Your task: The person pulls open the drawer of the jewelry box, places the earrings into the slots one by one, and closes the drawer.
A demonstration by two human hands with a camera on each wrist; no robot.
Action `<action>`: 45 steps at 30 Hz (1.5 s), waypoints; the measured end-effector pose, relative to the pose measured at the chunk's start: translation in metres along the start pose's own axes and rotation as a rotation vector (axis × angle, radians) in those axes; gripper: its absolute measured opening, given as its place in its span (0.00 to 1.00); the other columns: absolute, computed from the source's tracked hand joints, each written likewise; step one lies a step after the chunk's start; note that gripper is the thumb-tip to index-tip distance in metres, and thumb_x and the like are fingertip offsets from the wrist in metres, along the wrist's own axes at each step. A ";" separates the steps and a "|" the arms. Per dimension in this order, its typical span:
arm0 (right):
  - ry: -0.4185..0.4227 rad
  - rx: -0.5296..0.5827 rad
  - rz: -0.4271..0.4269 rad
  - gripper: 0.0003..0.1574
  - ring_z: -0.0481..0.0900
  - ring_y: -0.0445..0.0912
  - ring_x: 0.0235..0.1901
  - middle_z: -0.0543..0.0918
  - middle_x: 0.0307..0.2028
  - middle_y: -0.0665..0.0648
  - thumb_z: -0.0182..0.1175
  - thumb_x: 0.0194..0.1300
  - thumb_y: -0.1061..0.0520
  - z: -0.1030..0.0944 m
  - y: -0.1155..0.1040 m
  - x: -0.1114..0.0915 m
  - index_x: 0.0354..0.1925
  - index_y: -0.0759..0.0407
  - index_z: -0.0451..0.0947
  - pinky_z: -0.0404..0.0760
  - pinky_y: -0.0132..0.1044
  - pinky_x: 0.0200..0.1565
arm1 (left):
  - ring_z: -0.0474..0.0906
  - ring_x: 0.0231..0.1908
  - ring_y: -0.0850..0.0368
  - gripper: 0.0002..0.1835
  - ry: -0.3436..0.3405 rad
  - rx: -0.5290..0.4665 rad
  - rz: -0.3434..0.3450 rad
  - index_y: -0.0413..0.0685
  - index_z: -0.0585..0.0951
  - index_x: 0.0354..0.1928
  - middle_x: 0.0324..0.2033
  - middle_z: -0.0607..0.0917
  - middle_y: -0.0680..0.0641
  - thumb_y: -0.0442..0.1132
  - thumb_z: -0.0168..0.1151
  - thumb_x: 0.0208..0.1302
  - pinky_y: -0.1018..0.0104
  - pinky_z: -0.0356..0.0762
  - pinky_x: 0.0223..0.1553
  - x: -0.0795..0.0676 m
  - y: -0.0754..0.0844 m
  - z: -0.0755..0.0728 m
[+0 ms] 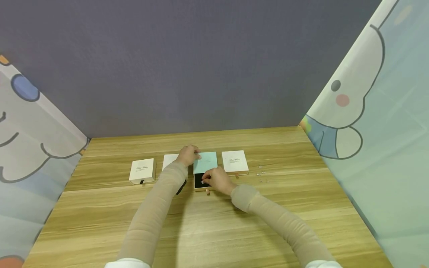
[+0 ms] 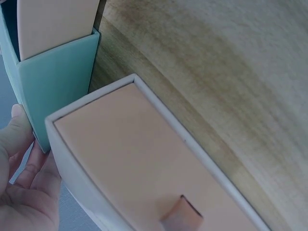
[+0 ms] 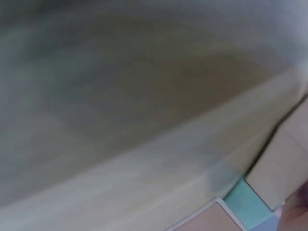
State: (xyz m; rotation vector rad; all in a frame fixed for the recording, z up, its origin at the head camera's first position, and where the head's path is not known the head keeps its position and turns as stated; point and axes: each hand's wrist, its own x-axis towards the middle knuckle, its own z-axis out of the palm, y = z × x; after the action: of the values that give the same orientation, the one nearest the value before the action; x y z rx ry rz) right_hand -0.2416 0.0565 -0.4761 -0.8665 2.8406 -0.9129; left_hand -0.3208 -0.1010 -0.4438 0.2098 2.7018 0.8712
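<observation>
A teal drawer box (image 1: 206,162) lies mid-table with its drawer (image 1: 198,178) pulled out towards me, showing a black lining. My left hand (image 1: 188,154) holds the box's far left corner; in the left wrist view, thumb and fingers are at the edge of the teal sleeve (image 2: 57,82). Over the drawer, my right hand (image 1: 218,179) pinches a small shiny piece (image 1: 202,182), too small to identify. Only part of the right hand (image 3: 294,211) shows in the right wrist view. Beside the teal box, a white box (image 1: 169,159) is partly hidden by my left arm.
A white box (image 1: 142,169) with a dark tab stands at the left. Another white box (image 1: 234,162) lies right of the teal one. Several tiny silvery pieces (image 1: 263,172) are scattered further right. A dark strip (image 1: 181,187) shows beside my left forearm.
</observation>
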 end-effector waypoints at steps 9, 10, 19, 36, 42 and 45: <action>0.041 -0.002 -0.027 0.06 0.83 0.39 0.30 0.86 0.31 0.53 0.63 0.57 0.58 0.006 0.003 -0.003 0.33 0.59 0.85 0.78 0.21 0.31 | 0.75 0.51 0.45 0.17 0.006 0.005 0.006 0.42 0.77 0.53 0.53 0.78 0.42 0.38 0.59 0.62 0.56 0.76 0.50 0.002 -0.002 0.002; 0.044 -0.001 -0.027 0.06 0.83 0.39 0.30 0.86 0.31 0.53 0.63 0.57 0.58 0.006 0.003 -0.003 0.33 0.59 0.85 0.78 0.21 0.31 | 0.75 0.51 0.45 0.18 0.006 0.005 0.007 0.42 0.77 0.53 0.53 0.78 0.41 0.38 0.59 0.62 0.56 0.76 0.50 0.002 -0.002 0.002; 0.050 0.027 -0.024 0.07 0.83 0.40 0.30 0.86 0.31 0.54 0.64 0.56 0.58 0.004 0.004 -0.005 0.33 0.59 0.85 0.77 0.21 0.31 | 0.74 0.52 0.45 0.18 0.002 -0.005 0.013 0.41 0.76 0.54 0.53 0.78 0.41 0.37 0.59 0.62 0.55 0.76 0.51 0.002 -0.001 0.003; 0.013 0.308 0.076 0.07 0.80 0.40 0.23 0.85 0.30 0.55 0.61 0.59 0.59 -0.005 0.009 -0.003 0.35 0.61 0.83 0.79 0.25 0.26 | 0.75 0.51 0.45 0.18 0.016 0.042 0.046 0.40 0.77 0.52 0.51 0.79 0.41 0.38 0.59 0.61 0.56 0.75 0.52 0.002 -0.002 0.000; 0.028 0.347 0.092 0.08 0.81 0.47 0.24 0.85 0.29 0.56 0.61 0.59 0.57 -0.022 0.007 -0.010 0.36 0.60 0.83 0.79 0.27 0.26 | 0.74 0.52 0.45 0.18 0.014 0.043 0.042 0.40 0.77 0.53 0.52 0.79 0.41 0.38 0.59 0.62 0.55 0.75 0.52 0.000 -0.001 -0.001; 0.055 0.338 0.067 0.09 0.81 0.48 0.25 0.84 0.29 0.56 0.61 0.59 0.58 -0.032 0.007 -0.017 0.36 0.62 0.83 0.79 0.28 0.26 | 0.74 0.52 0.45 0.18 0.010 0.034 0.041 0.39 0.76 0.54 0.52 0.79 0.40 0.37 0.59 0.62 0.55 0.75 0.52 -0.001 -0.001 0.000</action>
State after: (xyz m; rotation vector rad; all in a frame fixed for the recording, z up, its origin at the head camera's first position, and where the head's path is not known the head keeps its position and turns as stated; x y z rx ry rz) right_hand -0.2369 0.0872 -0.4563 -0.7108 2.6233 -1.3717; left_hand -0.3203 -0.1022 -0.4440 0.2698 2.7322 0.8402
